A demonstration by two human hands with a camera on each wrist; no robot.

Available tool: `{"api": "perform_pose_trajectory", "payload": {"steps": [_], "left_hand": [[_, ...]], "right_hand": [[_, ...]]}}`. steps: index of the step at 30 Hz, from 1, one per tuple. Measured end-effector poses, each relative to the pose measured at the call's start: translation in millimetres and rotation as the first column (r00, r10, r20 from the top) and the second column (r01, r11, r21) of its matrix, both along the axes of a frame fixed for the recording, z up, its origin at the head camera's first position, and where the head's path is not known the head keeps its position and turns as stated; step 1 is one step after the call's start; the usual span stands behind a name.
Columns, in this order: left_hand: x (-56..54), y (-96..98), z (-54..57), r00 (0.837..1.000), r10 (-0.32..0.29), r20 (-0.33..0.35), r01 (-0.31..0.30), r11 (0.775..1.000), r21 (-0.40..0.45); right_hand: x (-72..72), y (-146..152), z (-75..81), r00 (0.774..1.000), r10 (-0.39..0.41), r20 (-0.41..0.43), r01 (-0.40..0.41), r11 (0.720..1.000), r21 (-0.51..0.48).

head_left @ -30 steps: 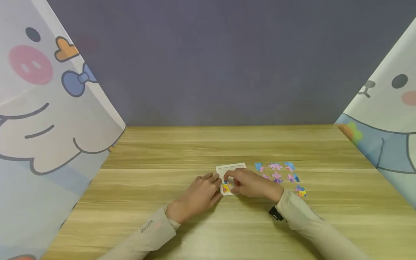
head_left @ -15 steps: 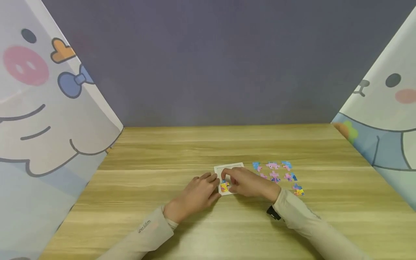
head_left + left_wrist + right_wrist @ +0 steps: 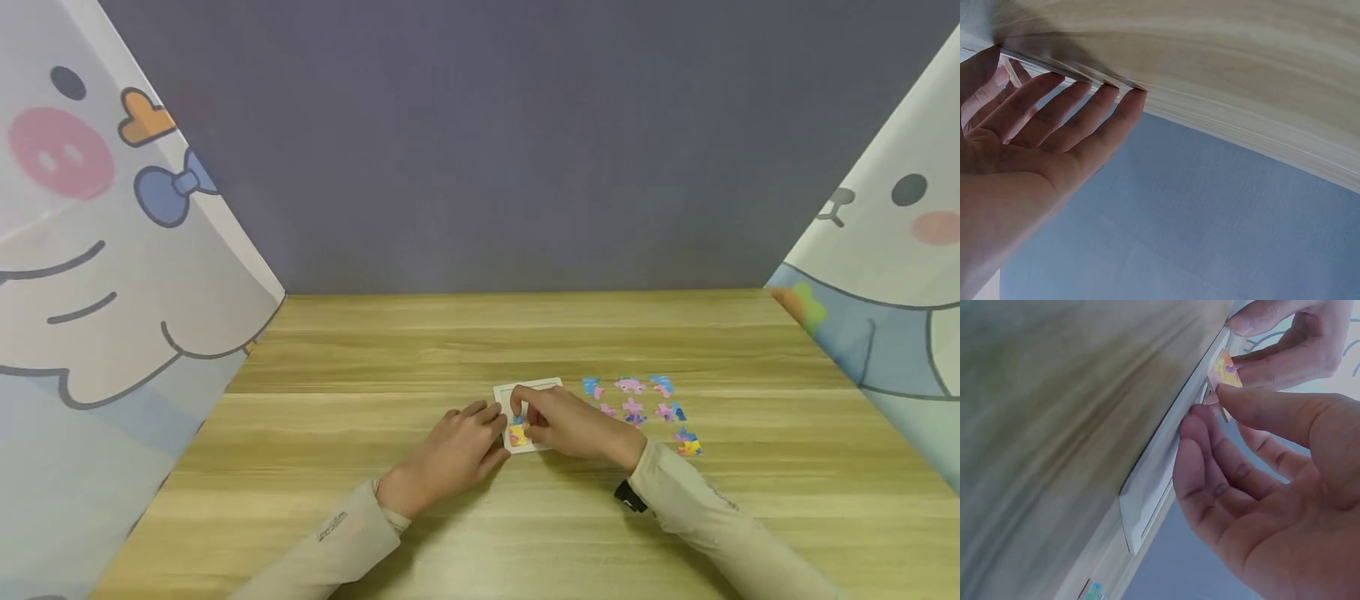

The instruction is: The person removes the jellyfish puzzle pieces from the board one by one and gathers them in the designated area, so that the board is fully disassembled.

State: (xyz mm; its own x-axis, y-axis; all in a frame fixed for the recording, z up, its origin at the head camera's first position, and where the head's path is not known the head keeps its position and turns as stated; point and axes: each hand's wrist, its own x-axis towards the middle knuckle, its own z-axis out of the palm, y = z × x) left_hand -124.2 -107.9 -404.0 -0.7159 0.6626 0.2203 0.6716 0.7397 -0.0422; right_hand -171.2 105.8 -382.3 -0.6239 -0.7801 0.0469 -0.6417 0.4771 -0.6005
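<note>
A white square puzzle frame [image 3: 534, 384] lies on the wooden table, its inside partly hidden by my right hand. My right hand [image 3: 573, 422] pinches a yellow jigsaw piece [image 3: 519, 435] with blue and pink on it between thumb and fingers, at the frame's near left corner. In the right wrist view that piece stands tilted against the frame. My left hand [image 3: 456, 450] rests palm down at the frame's left side; its fairly straight fingertips touch the edge in the left wrist view, with the thumb near the front corner.
Right of the frame, several loose jigsaw pieces lie in rough rows, among them a pink one [image 3: 629, 385] and a yellow and blue one [image 3: 688, 442]. A grey panel [image 3: 480, 167] rises behind the table, with cartoon-printed panels at both sides.
The yellow piece has shifted slightly in my right fingers at the frame's corner. My left hand stays at the frame's edge; the head view has shifted a little.
</note>
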Motion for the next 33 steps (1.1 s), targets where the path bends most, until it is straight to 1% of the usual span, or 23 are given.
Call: {"api": "perform_pose_trajectory", "payload": {"steps": [3, 7, 14, 18, 24, 30, 33], "left_hand": [[-2.5, 1.2, 0.3, 1.0, -0.012, -0.004, 0.012, 1.0, 0.009], [-1.8, 0.7, 0.7, 1.0, -0.009, 0.0, 0.009, 1.0, 0.014], [0.0, 0.2, 0.6, 1.0, -0.002, 0.013, 0.002, 1.0, -0.007], [-0.8, 0.6, 0.9, 1.0, 0.003, 0.011, -0.003, 1.0, -0.006], [-0.8, 0.4, 1.3, 1.0, 0.002, -0.003, -0.002, 1.0, -0.007], [-0.7, 0.7, 1.1, 1.0, -0.002, -0.009, 0.002, 1.0, -0.012], [-0.8, 0.3, 1.5, 1.0, -0.002, -0.013, 0.001, 1.0, -0.01]], "right_hand": [[1.0, 0.7, 0.1, 1.0, -0.005, -0.001, 0.005, 1.0, -0.011], [1.6, -0.1, -0.4, 1.0, -0.003, 0.003, 0.003, 1.0, -0.025], [2.5, -0.7, -1.3, 1.0, -0.019, 0.002, 0.019, 0.999, -0.036], [2.8, -0.6, -0.1, 1.0, -0.028, 0.007, 0.028, 0.999, -0.035], [2.1, -0.5, 1.4, 0.999, -0.007, 0.032, 0.008, 0.999, -0.032], [2.0, 0.5, 0.7, 1.0, -0.001, 0.014, 0.002, 0.999, -0.046], [2.8, 1.5, 5.3, 1.0, -0.018, 0.001, 0.018, 0.999, -0.05]]}}
